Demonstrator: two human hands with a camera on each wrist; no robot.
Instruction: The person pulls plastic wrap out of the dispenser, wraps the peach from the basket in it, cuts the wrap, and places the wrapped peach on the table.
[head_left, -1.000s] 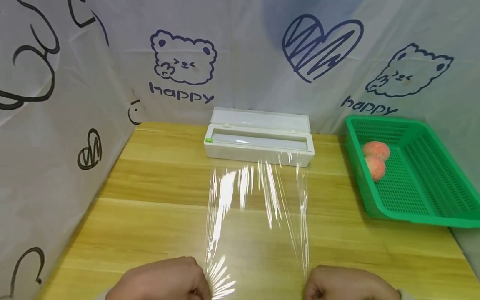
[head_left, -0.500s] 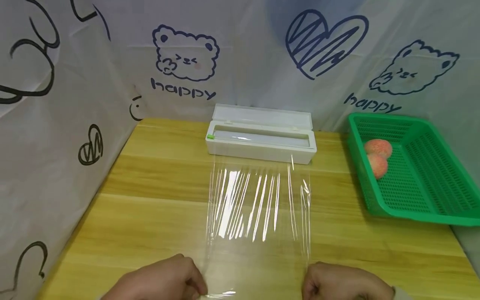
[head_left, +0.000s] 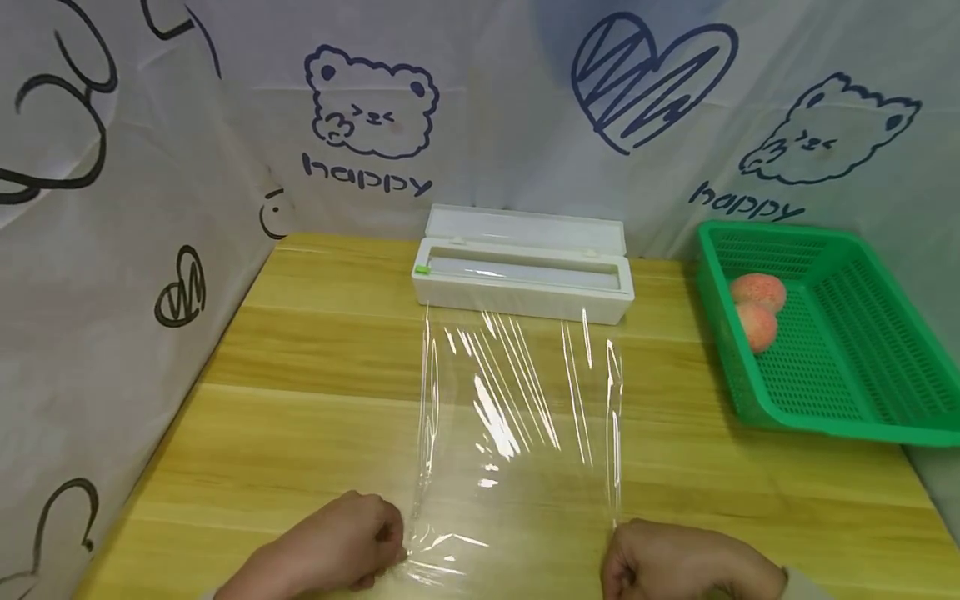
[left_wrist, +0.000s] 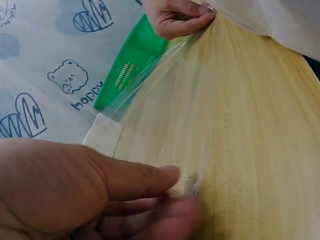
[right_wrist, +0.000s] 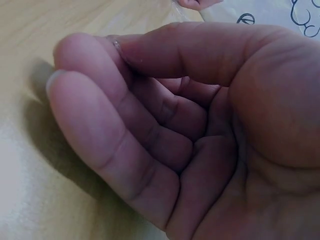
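Note:
A sheet of clear plastic wrap (head_left: 517, 400) stretches from a white wrap dispenser box (head_left: 525, 293) toward the near side of the wooden table. The box's lid (head_left: 525, 229) stands raised at the back, with the white roll inside. At the sheet's near left corner, my left hand (head_left: 337, 537) holds the film near the thumb and fingertips; the bunched corner (left_wrist: 191, 184) shows there, slightly blurred. My right hand (head_left: 686, 560) pinches the near right corner between thumb and index finger, its other fingers curled. The film's near edge is partly out of the head view.
A green plastic basket (head_left: 817, 429) stands at the right, with two pinkish peaches (head_left: 757, 310) inside by its left wall. A white cloth with drawings (head_left: 510, 108) hangs behind and at the left of the wooden table (head_left: 300, 417).
The head view has shifted slightly, so the box and basket sit a little higher. My left hand has turned and moved slightly up at the film's corner. The right hand keeps its pinch.

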